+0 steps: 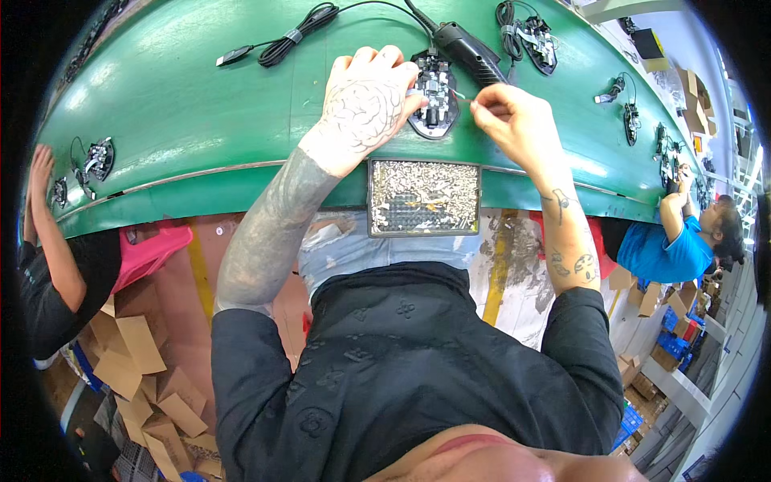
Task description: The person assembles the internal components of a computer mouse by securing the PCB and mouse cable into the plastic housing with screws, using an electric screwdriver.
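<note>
An opened computer mouse (434,100) lies on the green work table, its circuit board and small parts exposed. My left hand (365,100) is closed on its left edge, thumb and fingertips against the board. At the right edge, my right hand (510,116) pinches the end of a thin wire (458,95) between thumb and forefinger. Just behind the mouse lies a black power screwdriver (467,52), its lower end near my right hand. A black tray (424,234) of many small metal pieces sits at the table's front edge, before my body.
A bundled black USB cable (289,44) lies at the far left of the mouse. Another opened mouse with cable (538,44) is at the back right. More opened mice (99,158) lie along the table. People work at both sides; cardboard boxes (136,353) stand on the floor.
</note>
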A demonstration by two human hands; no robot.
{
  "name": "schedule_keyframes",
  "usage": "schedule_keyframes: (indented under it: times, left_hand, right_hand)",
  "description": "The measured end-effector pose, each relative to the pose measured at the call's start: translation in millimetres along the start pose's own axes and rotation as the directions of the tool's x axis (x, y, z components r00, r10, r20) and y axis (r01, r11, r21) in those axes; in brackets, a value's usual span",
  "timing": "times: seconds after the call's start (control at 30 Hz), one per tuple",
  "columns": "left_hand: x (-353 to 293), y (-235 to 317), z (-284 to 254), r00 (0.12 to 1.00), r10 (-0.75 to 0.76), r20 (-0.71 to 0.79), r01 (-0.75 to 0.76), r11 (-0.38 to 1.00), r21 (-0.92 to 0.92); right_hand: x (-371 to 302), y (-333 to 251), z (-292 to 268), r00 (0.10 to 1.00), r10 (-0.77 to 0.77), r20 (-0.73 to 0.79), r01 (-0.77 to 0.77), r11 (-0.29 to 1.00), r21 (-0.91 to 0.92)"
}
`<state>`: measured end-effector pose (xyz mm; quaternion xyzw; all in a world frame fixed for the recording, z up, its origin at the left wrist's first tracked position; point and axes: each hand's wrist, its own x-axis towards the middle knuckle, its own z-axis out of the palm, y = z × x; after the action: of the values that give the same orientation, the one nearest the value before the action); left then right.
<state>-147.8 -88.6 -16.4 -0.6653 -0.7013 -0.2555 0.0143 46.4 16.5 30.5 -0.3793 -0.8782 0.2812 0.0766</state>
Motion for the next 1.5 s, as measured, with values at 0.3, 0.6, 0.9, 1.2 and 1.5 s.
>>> schedule_keyframes:
  times: [0.3,0.6,0.9,1.2,1.5]
  left_hand:
    - [3.5,2.4,7.5,0.998,0.026,-0.054,-0.025,0.999,0.021]
    - [2.5,3.5,12.7,0.995,0.046,-0.088,-0.041,0.998,0.049]
    - [6.4,9.6,16.5,0.995,0.043,-0.095,-0.041,0.999,0.027]
    - [6.0,12.9,21.9,0.992,0.015,-0.124,-0.019,0.999,-0.035]
    - [4.7,8.5,17.7,0.999,0.023,-0.049,-0.030,0.991,-0.128]
  right_hand:
    - [38.1,2.7,29.4,0.983,0.014,-0.183,0.088,0.840,0.535]
    - [57.3,-12.7,-2.2,0.988,-0.047,0.148,0.064,0.992,-0.111]
    - [88.8,-13.4,-17.1,0.945,0.135,0.297,-0.066,0.970,-0.232]
    - [98.5,-18.8,-13.9,0.924,0.213,0.319,-0.081,0.921,-0.380]
    - [97.7,-31.6,-29.0,0.918,0.164,0.361,0.061,0.841,-0.538]
